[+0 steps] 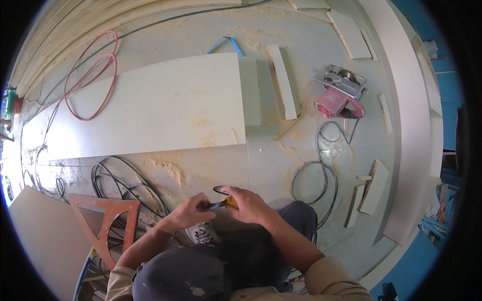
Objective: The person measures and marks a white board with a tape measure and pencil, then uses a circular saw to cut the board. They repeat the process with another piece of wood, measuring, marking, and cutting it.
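In front of my lap, my left hand [188,212] and my right hand [247,205] face each other, fingers closed on one small tool. My right hand grips its yellow body [232,202]. A dark, partly shiny piece [217,205] runs from there to the fingertips of my left hand, where the fingers hide its end. A thin black loop [220,189] sticks out beside my right thumb. What kind of tool it is I cannot make out. Nearest my left forearm stands an orange-red triangular square [105,226].
A long white panel [165,108] lies ahead on the sawdust-strewn floor. A red circular saw [341,95] rests to the right, its grey cable [321,163] looped toward me. Board offcuts [374,188] lie beyond it. Black cables [118,175] and a red hose [114,70] are on the left.
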`<state>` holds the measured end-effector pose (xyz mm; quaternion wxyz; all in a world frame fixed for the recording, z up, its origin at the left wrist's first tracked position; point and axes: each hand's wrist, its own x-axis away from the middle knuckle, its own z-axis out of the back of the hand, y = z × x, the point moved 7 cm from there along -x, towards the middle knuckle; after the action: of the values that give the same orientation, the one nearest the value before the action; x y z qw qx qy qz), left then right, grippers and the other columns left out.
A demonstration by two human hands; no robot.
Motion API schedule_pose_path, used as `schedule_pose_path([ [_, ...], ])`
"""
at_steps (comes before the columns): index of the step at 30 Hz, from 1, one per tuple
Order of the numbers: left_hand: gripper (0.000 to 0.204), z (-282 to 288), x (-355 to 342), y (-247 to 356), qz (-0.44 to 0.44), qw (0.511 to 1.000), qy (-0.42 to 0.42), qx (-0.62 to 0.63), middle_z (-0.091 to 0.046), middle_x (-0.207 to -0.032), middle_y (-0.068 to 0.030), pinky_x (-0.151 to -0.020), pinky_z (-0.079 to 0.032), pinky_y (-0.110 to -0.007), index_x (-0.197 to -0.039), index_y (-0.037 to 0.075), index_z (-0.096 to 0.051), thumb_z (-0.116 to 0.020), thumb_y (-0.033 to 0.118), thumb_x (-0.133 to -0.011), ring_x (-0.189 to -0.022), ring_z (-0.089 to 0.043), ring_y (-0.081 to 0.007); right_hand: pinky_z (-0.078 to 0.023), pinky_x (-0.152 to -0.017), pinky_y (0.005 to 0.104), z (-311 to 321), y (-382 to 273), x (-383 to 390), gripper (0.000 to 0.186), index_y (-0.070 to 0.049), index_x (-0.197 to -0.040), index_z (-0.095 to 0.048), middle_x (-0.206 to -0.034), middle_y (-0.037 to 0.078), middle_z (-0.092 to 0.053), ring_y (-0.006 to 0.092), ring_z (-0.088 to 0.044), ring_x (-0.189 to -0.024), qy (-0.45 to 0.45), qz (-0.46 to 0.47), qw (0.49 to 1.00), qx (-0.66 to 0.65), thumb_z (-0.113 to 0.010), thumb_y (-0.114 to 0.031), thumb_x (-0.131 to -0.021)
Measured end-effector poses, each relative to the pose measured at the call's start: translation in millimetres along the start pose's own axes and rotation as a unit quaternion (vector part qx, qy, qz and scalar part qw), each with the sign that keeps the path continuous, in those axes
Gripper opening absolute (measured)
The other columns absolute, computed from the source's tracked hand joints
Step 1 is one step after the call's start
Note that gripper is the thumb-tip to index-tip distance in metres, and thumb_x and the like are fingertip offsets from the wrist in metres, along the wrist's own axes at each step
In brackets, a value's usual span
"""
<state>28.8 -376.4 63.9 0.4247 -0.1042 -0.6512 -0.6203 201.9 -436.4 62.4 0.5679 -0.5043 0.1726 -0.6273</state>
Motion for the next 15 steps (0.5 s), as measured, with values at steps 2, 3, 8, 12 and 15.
schedule_pose_path([
  [2, 0.027, 35, 7, -31, 0.068, 0.995, 0.064, 0.018, -0.059, -0.076, -0.0075, -0.065, -0.046, -0.032, -0.094, 0.002, -0.063, -0.074, 0.019, -0.077, -0.072, -0.053, -0.0126, -0.050, -0.084, 0.0443, 14, 39, 12, 0.034, -0.006, -0.109, -0.061, -0.105, 0.018, -0.064, 0.0375, -0.062, -0.099, -0.017, -0.049, 0.998, 0.037, -0.062, -0.026, -0.081],
  [3, 0.022, 80, 22, -55, 0.088, 0.982, 0.169, 0.007, -0.060, -0.076, -0.0066, -0.065, -0.047, -0.032, -0.090, 0.002, -0.065, -0.069, 0.021, -0.079, -0.071, -0.054, -0.0150, -0.051, -0.083, 0.0440, 39, 56, 24, 0.029, -0.006, -0.102, -0.064, -0.102, 0.018, -0.064, 0.0373, -0.062, -0.095, 0.021, -0.080, 0.995, 0.063, -0.063, -0.027, -0.082],
  [8, 0.010, 297, 123, -221, -0.051, 0.747, 0.454, 0.483, -0.045, -0.066, 0.0064, -0.046, -0.028, -0.020, -0.082, 0.013, -0.056, -0.054, 0.012, -0.092, -0.055, -0.036, -0.0023, -0.050, -0.076, 0.0408, 189, 174, 118, 0.028, -0.003, -0.097, -0.064, -0.093, 0.018, -0.065, 0.0333, -0.064, -0.087, 0.104, -0.230, 0.959, 0.129, -0.068, -0.026, -0.080],
  [12, 0.018, 309, 170, -322, -0.259, 0.762, 0.419, 0.421, -0.047, -0.066, 0.0054, -0.046, -0.034, -0.020, -0.085, 0.012, -0.055, -0.047, 0.020, -0.099, -0.054, -0.042, -0.0050, -0.048, -0.077, 0.0465, 178, 174, 81, 0.016, -0.005, -0.090, -0.066, -0.089, 0.020, -0.063, 0.0378, -0.061, -0.087, -0.125, -0.216, 0.944, 0.214, -0.057, -0.017, -0.083],
  [15, 0.016, 185, 35, -230, -0.062, 0.768, 0.431, 0.469, -0.051, -0.069, 0.0008, -0.049, -0.041, -0.025, -0.092, 0.012, -0.056, -0.053, 0.027, -0.096, -0.057, -0.049, -0.0109, -0.046, -0.077, 0.0474, 147, 112, 53, 0.012, -0.005, -0.087, -0.064, -0.084, 0.019, -0.062, 0.0382, -0.061, -0.086, -0.063, -0.154, 0.940, 0.299, -0.056, -0.014, -0.084],
])
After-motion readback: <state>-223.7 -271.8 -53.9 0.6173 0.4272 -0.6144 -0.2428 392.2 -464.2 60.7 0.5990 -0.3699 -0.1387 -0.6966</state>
